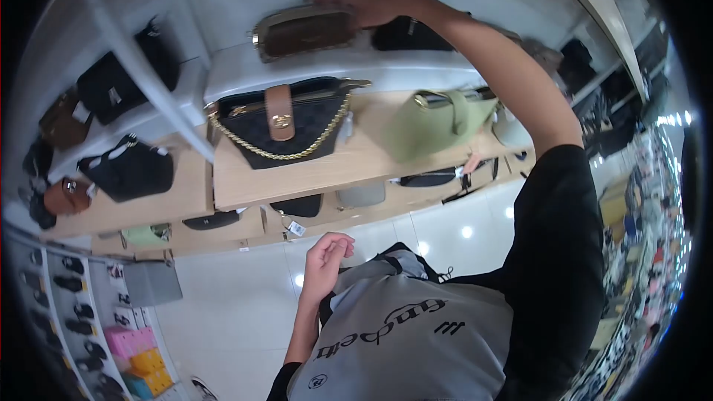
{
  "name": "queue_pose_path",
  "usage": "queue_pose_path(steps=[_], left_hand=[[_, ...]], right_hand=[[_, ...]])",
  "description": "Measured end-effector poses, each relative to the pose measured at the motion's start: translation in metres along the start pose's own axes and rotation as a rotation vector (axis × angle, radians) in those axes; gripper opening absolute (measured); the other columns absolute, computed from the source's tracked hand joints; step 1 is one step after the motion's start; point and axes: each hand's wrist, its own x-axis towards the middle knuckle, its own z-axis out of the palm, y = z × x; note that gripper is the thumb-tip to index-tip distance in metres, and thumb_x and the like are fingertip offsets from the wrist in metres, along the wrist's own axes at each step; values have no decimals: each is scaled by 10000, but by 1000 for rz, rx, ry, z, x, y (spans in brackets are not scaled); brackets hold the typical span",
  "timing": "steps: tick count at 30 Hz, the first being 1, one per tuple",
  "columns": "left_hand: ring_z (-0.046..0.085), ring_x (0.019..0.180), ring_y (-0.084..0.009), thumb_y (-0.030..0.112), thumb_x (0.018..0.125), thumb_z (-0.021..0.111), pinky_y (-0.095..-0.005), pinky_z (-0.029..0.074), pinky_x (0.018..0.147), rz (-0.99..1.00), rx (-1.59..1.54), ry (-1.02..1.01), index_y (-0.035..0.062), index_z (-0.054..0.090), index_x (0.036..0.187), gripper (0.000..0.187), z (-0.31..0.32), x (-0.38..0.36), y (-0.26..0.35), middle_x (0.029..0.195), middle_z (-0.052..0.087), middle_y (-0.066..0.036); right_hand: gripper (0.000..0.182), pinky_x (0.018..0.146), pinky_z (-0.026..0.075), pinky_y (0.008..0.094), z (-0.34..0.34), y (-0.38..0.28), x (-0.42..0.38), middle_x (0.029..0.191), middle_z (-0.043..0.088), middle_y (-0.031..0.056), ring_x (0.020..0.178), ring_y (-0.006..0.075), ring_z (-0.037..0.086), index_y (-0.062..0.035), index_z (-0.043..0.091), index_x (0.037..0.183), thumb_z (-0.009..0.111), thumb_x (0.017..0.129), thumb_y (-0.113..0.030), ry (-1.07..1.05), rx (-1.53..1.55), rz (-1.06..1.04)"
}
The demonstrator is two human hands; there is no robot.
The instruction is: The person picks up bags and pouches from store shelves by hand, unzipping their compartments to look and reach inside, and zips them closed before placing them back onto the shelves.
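My right hand (364,4) reaches up to the upper shelf and grips the top back edge of a small brown handbag (304,36) with beige trim; the fingers are slightly blurred and partly behind it. My left hand (327,258) is near my chest, its fingers curled in, with nothing visible in them. Below the brown bag, a black handbag (286,130) with a tan flap strap and gold chain stands on the wooden shelf. To its right is a light green handbag (438,122). Beside my right wrist lies a black bag (412,33).
The wooden shelf (297,180) projects in front of me, with more bags on a lower level. A white upright (141,67) divides the shelving on the left. At lower left is a shoe rack (74,304) beside a grey box-like stand (152,284). The floor (230,304) is glossy tile.
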Motion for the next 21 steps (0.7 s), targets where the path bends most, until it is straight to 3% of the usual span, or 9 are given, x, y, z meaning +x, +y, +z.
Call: queue_pose_path(steps=[4, 5, 7, 10, 12, 14, 16, 17, 21], left_hand=[[667, 940, -116, 128, 1133, 593, -292, 545, 886, -27, 45, -80, -12, 697, 1145, 175, 5, 15, -6, 1018, 722, -51], [667, 934, -115, 127, 1132, 594, -291, 545, 881, -38, 50, -99, -11, 698, 1145, 173, 8, 18, -7, 1019, 722, -51], [662, 918, -122, 109, 1125, 587, -294, 538, 871, -63, 57, -128, -13, 700, 1130, 166, 19, 25, -7, 996, 716, -52], [651, 895, -135, 77, 1112, 572, -300, 522, 860, -109, 66, -173, -17, 704, 1100, 162, 39, 34, -9, 947, 702, -52], [649, 892, -133, 80, 1112, 575, -299, 518, 854, -130, 82, -217, -17, 704, 1097, 162, 53, 41, -15, 943, 701, -50], [647, 896, -118, 109, 1121, 592, -291, 528, 850, -131, 106, -294, -11, 702, 1119, 162, 66, 47, -28, 960, 702, -40], [642, 894, -111, 122, 1125, 601, -287, 532, 848, -144, 134, -350, -9, 701, 1128, 165, 82, 53, -40, 963, 699, -34], [638, 891, -112, 121, 1124, 601, -288, 531, 848, -161, 149, -370, -10, 701, 1126, 165, 92, 56, -45, 957, 696, -32], [640, 885, -115, 113, 1119, 600, -288, 531, 849, -255, 189, -413, -14, 703, 1117, 164, 151, 62, -69, 945, 696, -36]], right_hand=[[582, 1073, 554, 447, -27, -11, -46, 1391, 690, 154, 1211, 314, 699, -105, 566, 1518, 761, 970, -125, 205, -180, -10], [712, 995, 571, 462, -43, -15, -63, 1341, 686, 244, 1170, 411, 700, -65, 527, 1547, 755, 898, -247, 202, -161, -100], [651, 1032, 559, 455, -71, -53, -109, 1388, 675, 243, 1210, 391, 697, -56, 558, 1518, 740, 917, -226, 124, 87, 97], [592, 1123, 504, 440, -123, -88, -174, 1455, 641, 263, 1299, 347, 665, -68, 574, 1513, 707, 957, -223, -102, 385, 192], [484, 1081, 526, 416, -119, -93, -222, 1381, 674, 226, 1230, 314, 685, -71, 628, 1447, 707, 982, -184, -13, 363, 152], [304, 926, 619, 381, -80, -91, -276, 1189, 769, 131, 1024, 281, 757, -62, 736, 1305, 732, 1003, -99, 339, 117, 76], [362, 900, 617, 414, -63, -84, -334, 1113, 773, 146, 1017, 305, 764, -71, 725, 1285, 706, 926, -29, 424, 122, 52], [188, 796, 630, 373, -50, -85, -359, 988, 783, 133, 891, 278, 777, -30, 784, 1116, 693, 952, -15, 548, 159, 57], [187, 854, 616, 369, 27, -82, -484, 1046, 808, 139, 947, 282, 788, -9, 800, 1105, 714, 943, -44, 598, 369, 432]])
